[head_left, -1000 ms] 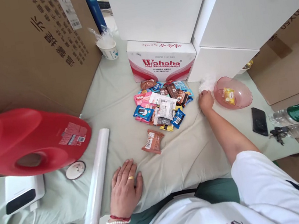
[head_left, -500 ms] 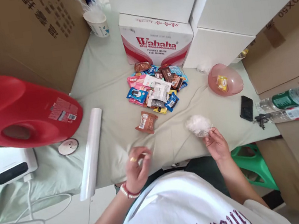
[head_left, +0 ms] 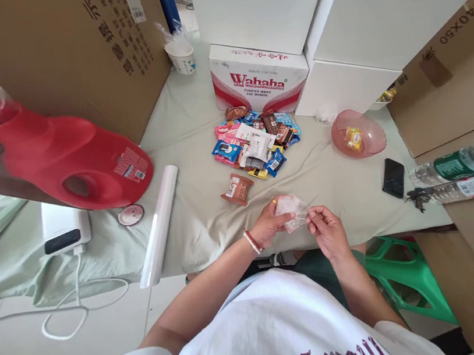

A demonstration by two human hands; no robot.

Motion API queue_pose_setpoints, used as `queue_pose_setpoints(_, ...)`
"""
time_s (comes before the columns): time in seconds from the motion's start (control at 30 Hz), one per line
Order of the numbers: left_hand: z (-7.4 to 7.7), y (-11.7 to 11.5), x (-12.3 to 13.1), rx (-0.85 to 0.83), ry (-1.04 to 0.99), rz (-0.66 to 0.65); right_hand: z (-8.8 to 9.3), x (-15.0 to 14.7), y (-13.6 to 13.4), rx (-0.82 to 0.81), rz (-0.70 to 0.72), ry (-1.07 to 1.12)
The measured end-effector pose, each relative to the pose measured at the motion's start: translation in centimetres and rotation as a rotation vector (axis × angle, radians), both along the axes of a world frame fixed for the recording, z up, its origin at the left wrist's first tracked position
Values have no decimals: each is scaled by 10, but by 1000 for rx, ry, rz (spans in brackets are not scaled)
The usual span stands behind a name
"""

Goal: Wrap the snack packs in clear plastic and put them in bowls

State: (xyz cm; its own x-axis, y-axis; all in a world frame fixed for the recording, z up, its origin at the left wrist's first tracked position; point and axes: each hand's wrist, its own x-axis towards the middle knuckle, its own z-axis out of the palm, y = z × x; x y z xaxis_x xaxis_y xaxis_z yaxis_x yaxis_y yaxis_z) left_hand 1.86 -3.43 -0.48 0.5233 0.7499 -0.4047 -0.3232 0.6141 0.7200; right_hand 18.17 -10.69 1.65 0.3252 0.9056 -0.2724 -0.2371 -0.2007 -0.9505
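Between my two hands is a clear plastic wrapper with something white and pinkish inside [head_left: 288,205]; what it holds I cannot make out. My left hand [head_left: 270,224] grips its left side, thumb across the front. At its right end, my right hand [head_left: 324,228] pinches the thin plastic. Just beyond my left hand lies a brown wrapped snack [head_left: 237,189]. Farther back is a pile of snack packets [head_left: 257,146] in blue, pink, brown, yellow and silver.
A Wahaha box [head_left: 259,83] stands behind the pile. On the right are a pink bowl [head_left: 359,135] with a yellow packet, a black phone [head_left: 393,177] and plastic bottles [head_left: 466,160]. A plastic roll [head_left: 159,223], red jug [head_left: 84,158] and white charger [head_left: 65,228] lie left.
My left hand has moved right and taken hold of the plastic wrapper. My right hand has brought it left and nearer my body. The view has shifted.
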Motion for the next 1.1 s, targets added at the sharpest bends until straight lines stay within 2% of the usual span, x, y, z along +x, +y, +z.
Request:
queue_pose_setpoints(0.2,-3,10,-19,-103,172,130,-6,25,-8,-1,-209,115)
queue_pose_setpoints(0.27,0,18,-14,-108,182,118,-6,41,-15,0,-264,117)
queue_pose_setpoints(0.33,11,33,5,-103,158,66,-5,55,-23,-7,-300,100)
queue_pose_setpoints(0.4,29,63,36,-71,107,17,-3,66,-31,-21,-327,81)
queue_pose_setpoints(0.53,79,150,104,17,-18,59,0,69,-49,-15,-362,47)
queue_pose_setpoints(0.6,95,183,119,11,54,116,0,68,-60,-4,-375,13)
queue_pose_setpoints(0.63,97,189,120,15,104,137,-2,67,-65,0,-385,-9)
queue_pose_setpoints(0.67,95,189,117,29,158,144,-4,67,-70,5,-396,-32)
queue_pose_setpoints(0.73,78,165,101,96,243,137,-9,67,-76,21,-428,-90)
queue_pose_setpoints(0.8,52,119,77,94,253,54,-13,64,-77,41,-446,-194)
queue_pose_setpoints(0.87,29,67,48,46,247,-62,-14,57,-68,60,-403,-365)
queue_pose_setpoints(0.93,16,23,24,-73,175,-162,-13,43,-52,99,-256,-569)
queue_pose_setpoints(1.0,10,-7,9,-181,107,-138,-13,21,-34,173,-15,-734)
queue_pose_setpoints(1.1,3,-22,0,-178,32,11,-16,-19,-13,296,349,-849)
